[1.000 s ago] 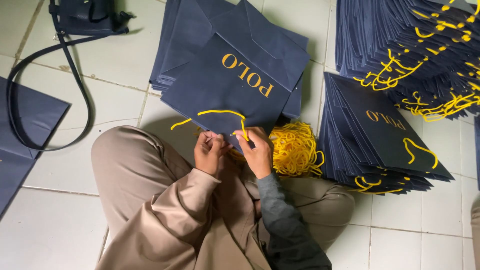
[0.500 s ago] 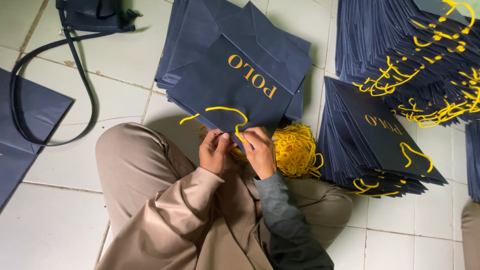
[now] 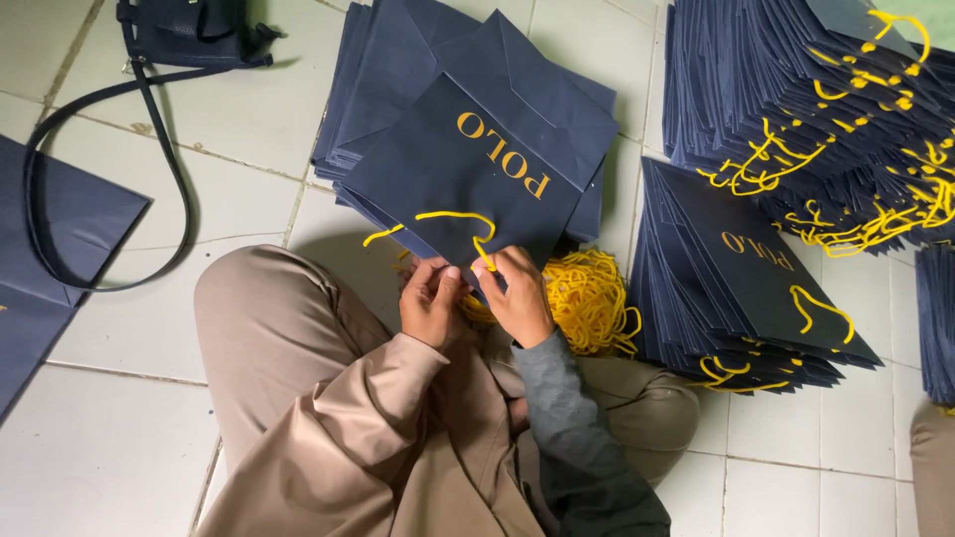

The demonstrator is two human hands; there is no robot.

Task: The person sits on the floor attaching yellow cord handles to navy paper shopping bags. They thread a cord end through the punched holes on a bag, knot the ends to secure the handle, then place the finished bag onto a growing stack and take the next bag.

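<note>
Pale floor tiles point(image 3: 119, 438) carry everything around the seated person. Both hands meet at the near edge of a navy paper bag point(image 3: 468, 189) resting against the lap: the left hand point(image 3: 430, 301) is curled, fingers closed on the bag's edge, and the right hand point(image 3: 517, 295) pinches the yellow cord point(image 3: 453, 217) looped across the bag. A hard tug could tear the paper at the cord's hole. The loose cord bundle point(image 3: 587, 298) just beside the right hand could snag and tangle.

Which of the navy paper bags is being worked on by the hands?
The navy paper bag atop the flat centre pile; both hands pinch its yellow cord handle at the near edge. Other bags lie untouched in stacks.
</note>
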